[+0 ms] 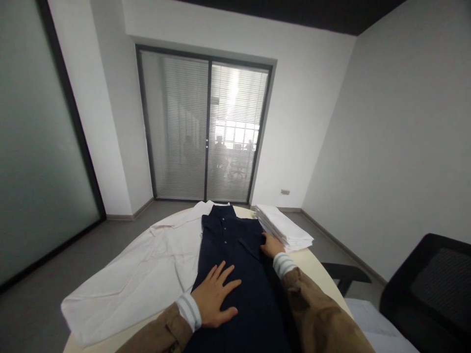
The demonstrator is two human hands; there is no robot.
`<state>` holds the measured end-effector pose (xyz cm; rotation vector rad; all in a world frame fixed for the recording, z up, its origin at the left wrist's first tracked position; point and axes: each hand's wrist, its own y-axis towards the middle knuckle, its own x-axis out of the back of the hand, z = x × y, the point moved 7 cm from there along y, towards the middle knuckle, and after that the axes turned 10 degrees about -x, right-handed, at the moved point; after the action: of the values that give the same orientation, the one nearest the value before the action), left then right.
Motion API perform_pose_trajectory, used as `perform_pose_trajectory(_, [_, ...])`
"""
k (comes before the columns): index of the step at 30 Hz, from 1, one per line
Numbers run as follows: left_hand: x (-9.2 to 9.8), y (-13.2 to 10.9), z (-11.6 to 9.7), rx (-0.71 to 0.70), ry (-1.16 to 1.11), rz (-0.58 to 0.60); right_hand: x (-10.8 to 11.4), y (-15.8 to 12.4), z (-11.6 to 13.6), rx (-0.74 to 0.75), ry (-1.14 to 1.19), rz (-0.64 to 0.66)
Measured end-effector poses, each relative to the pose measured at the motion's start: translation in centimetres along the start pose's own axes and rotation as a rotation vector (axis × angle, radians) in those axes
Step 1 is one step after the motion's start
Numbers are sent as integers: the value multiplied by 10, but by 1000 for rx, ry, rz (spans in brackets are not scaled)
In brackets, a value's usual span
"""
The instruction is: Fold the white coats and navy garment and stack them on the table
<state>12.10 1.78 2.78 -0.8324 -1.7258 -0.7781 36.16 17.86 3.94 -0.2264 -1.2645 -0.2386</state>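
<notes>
A navy buttoned shirt (230,264) lies lengthwise in front of me, its collar at the far end and its button placket facing up. My left hand (215,296) rests flat on the lower front of it with the fingers spread. At the shirt's right edge, near the shoulder, my right hand (273,245) has its fingers curled closed on the dark cloth; the fingertips are partly hidden. Under and to the left of the navy shirt spreads a white shirt (147,267), lightly creased, hanging over the table's left side.
A stack of folded white cloth (283,228) sits just beyond my right hand on the round pale table (326,279). To the right stands a black office chair (430,289), with white cloth (375,321) beside it. Glass panels with blinds (176,132) are ahead.
</notes>
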Motion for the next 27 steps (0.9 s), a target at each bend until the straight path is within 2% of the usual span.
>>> perform_pose_trajectory(7, [1, -2, 2, -8, -31, -6, 11, 7, 18, 139, 90, 132])
perform_pose_trajectory(11, [0, -2, 3, -9, -37, -4, 20, 3, 34, 190, 77, 78])
perform_pose_trajectory(15, [-1, -2, 3, -16, -34, -14, 20, -9, 64, 291, 33, 49])
perform_pose_trajectory(19, [-3, -2, 3, -15, -30, -10, 7, -25, 98, 396, 10, 110])
perform_pose_trajectory(22, [-4, -2, 4, -7, -32, -4, -11, -36, 117, 464, -1, 209])
perform_pose_trajectory(27, [-3, -1, 5, -7, -47, -1, -35, -43, 129, 515, 17, 350])
